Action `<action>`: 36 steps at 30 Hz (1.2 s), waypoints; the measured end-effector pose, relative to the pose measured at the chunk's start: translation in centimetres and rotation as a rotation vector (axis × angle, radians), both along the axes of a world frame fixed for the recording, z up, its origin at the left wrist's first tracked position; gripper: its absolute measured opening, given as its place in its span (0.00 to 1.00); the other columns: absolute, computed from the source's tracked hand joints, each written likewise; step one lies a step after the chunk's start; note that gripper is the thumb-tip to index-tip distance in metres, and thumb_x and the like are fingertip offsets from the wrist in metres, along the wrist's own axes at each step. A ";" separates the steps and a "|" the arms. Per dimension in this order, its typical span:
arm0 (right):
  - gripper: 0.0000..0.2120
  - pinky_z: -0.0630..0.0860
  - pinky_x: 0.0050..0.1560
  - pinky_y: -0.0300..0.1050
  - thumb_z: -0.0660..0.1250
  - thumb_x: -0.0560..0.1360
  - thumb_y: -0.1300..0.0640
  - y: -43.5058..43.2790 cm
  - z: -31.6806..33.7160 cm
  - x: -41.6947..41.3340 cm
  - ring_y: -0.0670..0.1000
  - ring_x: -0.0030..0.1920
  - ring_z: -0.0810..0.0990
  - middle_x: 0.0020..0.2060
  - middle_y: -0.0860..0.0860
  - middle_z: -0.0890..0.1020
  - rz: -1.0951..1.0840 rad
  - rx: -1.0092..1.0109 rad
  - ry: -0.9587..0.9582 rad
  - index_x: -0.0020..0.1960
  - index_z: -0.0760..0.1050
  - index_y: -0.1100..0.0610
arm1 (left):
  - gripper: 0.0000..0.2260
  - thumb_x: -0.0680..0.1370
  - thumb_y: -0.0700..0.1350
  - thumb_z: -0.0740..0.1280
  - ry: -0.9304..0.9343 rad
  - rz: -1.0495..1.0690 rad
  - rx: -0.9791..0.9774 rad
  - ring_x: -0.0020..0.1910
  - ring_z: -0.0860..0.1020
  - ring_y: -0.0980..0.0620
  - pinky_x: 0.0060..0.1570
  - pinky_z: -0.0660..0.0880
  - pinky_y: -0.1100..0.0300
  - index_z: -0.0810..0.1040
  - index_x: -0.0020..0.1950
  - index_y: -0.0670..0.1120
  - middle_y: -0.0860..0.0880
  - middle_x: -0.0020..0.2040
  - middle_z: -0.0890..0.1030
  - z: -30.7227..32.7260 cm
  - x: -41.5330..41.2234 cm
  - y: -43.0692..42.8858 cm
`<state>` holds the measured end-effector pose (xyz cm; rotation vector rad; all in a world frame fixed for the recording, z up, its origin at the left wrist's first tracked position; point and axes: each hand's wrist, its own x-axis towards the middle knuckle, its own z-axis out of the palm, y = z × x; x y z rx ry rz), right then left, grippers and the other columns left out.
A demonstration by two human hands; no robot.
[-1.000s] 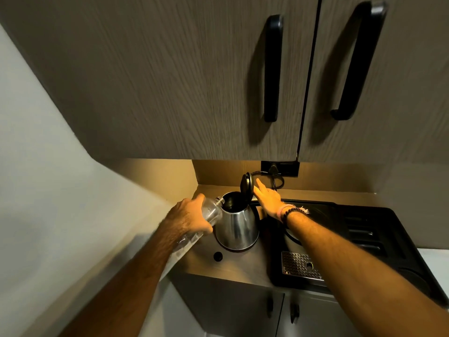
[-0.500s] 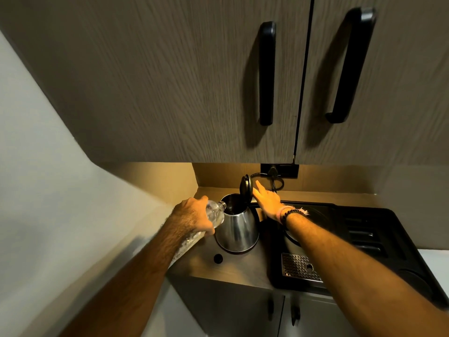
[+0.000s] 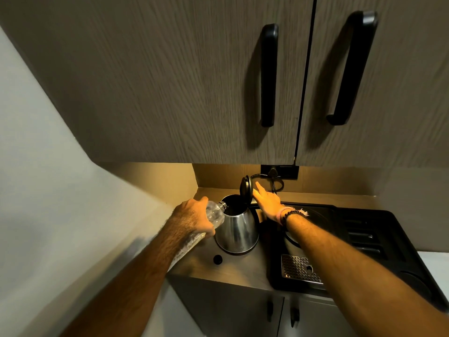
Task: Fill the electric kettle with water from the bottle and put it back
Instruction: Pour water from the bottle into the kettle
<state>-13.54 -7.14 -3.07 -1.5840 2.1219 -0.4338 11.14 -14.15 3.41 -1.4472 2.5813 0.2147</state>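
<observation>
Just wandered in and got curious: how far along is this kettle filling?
Done: the kettle sits on the counter with its lid up. In hand: the left hand tips the bottle, mouth over the opening; the right hand rests by the lid. Left: finishing the pour, closing the lid, returning the kettle.

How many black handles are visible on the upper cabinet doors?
2: one handle on the left door, another handle on the right door. None seems hidden.

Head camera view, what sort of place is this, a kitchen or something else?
Most likely a small kitchenette or a hotel-room tea corner. A steel electric kettle stands on a narrow counter under wood-grain wall cabinets, and beside it lies a black tray with a perforated drip grate.
</observation>
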 end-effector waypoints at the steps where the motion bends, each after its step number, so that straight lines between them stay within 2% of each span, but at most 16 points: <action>1: 0.28 0.50 0.77 0.64 0.47 0.82 0.43 0.0 0.0 0.0 0.64 0.78 0.54 0.81 0.55 0.47 0.015 -0.003 0.024 0.80 0.45 0.48 | 0.39 0.55 0.57 0.76 0.007 0.003 -0.001 0.48 0.75 0.45 0.44 0.76 0.53 0.68 0.64 0.52 0.46 0.55 0.78 -0.1 0.0 0.0; 8: 0.28 0.53 0.77 0.64 0.47 0.83 0.45 0.2 0.2 0.1 0.64 0.78 0.56 0.81 0.56 0.47 0.026 -0.004 0.057 0.80 0.44 0.49 | 0.41 0.57 0.59 0.76 0.090 0.026 0.020 0.54 0.78 0.44 0.47 0.76 0.51 0.66 0.67 0.54 0.46 0.58 0.79 -1.2 0.5 -0.2; 14: 0.29 0.53 0.77 0.65 0.47 0.82 0.44 0.3 0.5 0.3 0.64 0.78 0.55 0.81 0.56 0.47 0.015 0.013 0.027 0.80 0.45 0.49 | 0.45 0.58 0.62 0.77 0.175 0.077 0.039 0.49 0.74 0.48 0.45 0.75 0.53 0.60 0.69 0.57 0.46 0.60 0.78 -2.9 1.4 -0.3; 18: 0.29 0.52 0.77 0.65 0.47 0.82 0.43 0.5 0.6 0.4 0.64 0.78 0.55 0.81 0.56 0.48 0.001 0.013 -0.001 0.80 0.45 0.49 | 0.48 0.57 0.62 0.76 0.373 0.159 0.036 0.54 0.79 0.43 0.51 0.78 0.49 0.56 0.71 0.59 0.45 0.61 0.79 -3.5 2.1 -0.3; 22: 0.28 0.51 0.77 0.64 0.47 0.83 0.44 0.6 0.8 0.5 0.63 0.79 0.54 0.81 0.55 0.48 0.018 0.006 0.003 0.80 0.45 0.50 | 0.47 0.58 0.61 0.76 0.614 0.216 -0.033 0.54 0.79 0.41 0.54 0.79 0.46 0.57 0.71 0.60 0.43 0.60 0.80 -4.3 3.5 -0.5; 24: 0.31 0.51 0.77 0.64 0.46 0.80 0.41 0.7 0.9 0.6 0.63 0.79 0.55 0.81 0.56 0.49 0.013 0.005 -0.012 0.80 0.46 0.51 | 0.46 0.59 0.61 0.77 0.734 0.280 -0.080 0.52 0.80 0.42 0.53 0.80 0.45 0.57 0.72 0.59 0.44 0.56 0.81 -5.0 4.1 -0.6; 28: 0.37 0.51 0.76 0.61 0.43 0.73 0.38 0.9 1.3 0.9 0.64 0.78 0.57 0.80 0.57 0.54 -0.028 -0.013 -0.074 0.80 0.49 0.52 | 0.45 0.60 0.64 0.79 0.877 0.399 -0.209 0.46 0.80 0.46 0.45 0.75 0.55 0.59 0.70 0.58 0.52 0.46 0.79 -6.3 4.8 -0.5; 32: 0.37 0.52 0.77 0.60 0.45 0.73 0.37 1.0 1.4 1.2 0.64 0.77 0.59 0.80 0.58 0.55 -0.099 -0.051 -0.190 0.80 0.51 0.51 | 0.47 0.59 0.63 0.81 0.985 0.488 -0.186 0.52 0.80 0.44 0.53 0.77 0.48 0.60 0.69 0.55 0.47 0.52 0.82 -7.5 4.4 -0.8; 36: 0.38 0.52 0.76 0.60 0.42 0.73 0.38 1.0 1.6 1.1 0.65 0.77 0.59 0.80 0.57 0.52 -0.030 -0.033 -0.116 0.80 0.49 0.51 | 0.47 0.58 0.61 0.82 1.046 0.512 -0.198 0.52 0.81 0.41 0.54 0.78 0.46 0.62 0.69 0.54 0.45 0.54 0.82 -8.4 4.2 -0.7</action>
